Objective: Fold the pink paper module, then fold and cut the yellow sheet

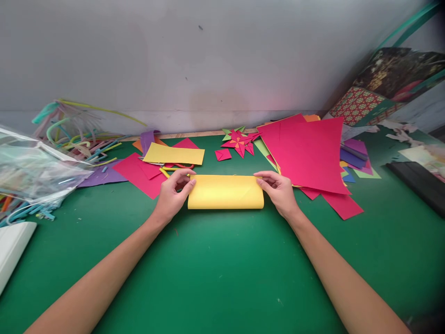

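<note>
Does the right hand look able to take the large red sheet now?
Probably yes: the large red sheet lies close by, uncovered, though the right hand is pinching the folded yellow paper.

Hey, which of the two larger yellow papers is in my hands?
The nearer sheet, with a rounded bend along its near edge, pinched by your left hand and right hand. The strip lies untouched beyond the left hand.

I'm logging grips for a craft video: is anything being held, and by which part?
Yes, a bent-over yellow sheet: the left hand pinches its far left corner, the right hand its far right corner.
</note>
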A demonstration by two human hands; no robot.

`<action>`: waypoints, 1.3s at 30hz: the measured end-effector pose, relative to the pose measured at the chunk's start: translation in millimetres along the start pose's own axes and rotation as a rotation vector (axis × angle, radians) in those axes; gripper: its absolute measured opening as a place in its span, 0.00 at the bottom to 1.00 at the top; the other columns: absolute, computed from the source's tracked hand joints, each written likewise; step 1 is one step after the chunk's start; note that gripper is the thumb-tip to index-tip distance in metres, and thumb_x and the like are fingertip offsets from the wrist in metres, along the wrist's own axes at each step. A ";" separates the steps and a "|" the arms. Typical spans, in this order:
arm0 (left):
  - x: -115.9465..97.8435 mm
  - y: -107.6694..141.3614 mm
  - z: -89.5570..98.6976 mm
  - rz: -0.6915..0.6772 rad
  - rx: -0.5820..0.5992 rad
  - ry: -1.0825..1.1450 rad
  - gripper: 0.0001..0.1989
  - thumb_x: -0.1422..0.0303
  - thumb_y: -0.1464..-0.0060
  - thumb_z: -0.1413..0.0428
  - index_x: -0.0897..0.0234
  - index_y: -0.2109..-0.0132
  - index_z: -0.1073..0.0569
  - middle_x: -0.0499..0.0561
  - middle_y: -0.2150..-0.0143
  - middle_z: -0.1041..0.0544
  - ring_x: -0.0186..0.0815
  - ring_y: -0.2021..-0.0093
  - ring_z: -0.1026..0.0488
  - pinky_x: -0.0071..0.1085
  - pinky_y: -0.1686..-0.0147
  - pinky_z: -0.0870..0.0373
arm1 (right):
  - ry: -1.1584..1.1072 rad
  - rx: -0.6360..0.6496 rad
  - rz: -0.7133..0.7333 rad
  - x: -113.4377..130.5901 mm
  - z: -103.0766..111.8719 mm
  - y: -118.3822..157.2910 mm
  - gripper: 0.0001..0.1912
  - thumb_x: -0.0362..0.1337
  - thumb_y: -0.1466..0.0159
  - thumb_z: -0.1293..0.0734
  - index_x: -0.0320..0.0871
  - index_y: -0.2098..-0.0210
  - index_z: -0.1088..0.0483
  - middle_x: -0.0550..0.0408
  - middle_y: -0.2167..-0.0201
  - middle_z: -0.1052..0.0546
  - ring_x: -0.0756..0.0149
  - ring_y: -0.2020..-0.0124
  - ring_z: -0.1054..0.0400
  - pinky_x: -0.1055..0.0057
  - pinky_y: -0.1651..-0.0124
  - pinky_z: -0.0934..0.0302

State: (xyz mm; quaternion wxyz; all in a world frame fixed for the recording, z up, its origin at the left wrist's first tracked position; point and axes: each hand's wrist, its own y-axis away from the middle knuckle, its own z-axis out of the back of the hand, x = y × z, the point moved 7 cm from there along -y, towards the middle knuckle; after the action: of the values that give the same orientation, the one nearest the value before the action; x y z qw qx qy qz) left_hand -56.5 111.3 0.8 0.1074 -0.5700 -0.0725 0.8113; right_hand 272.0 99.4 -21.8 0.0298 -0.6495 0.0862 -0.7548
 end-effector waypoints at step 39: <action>5.4 0.0 2.0 0.009 -0.009 -0.035 0.13 0.60 0.37 0.40 0.61 0.50 0.24 0.49 0.64 0.23 0.36 0.65 0.26 0.29 0.67 0.33 | 0.006 -0.025 0.004 0.4 1.9 -0.1 0.12 0.45 0.37 0.24 0.48 0.57 0.17 0.52 0.61 0.15 0.59 0.60 0.22 0.65 0.56 0.28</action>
State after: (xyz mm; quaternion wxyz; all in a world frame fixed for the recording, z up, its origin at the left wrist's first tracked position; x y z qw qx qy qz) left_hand -60.1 112.7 -3.4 0.0999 -0.5565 -0.0753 0.8214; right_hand 273.9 99.2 -21.1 0.0230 -0.6473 0.0970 -0.7556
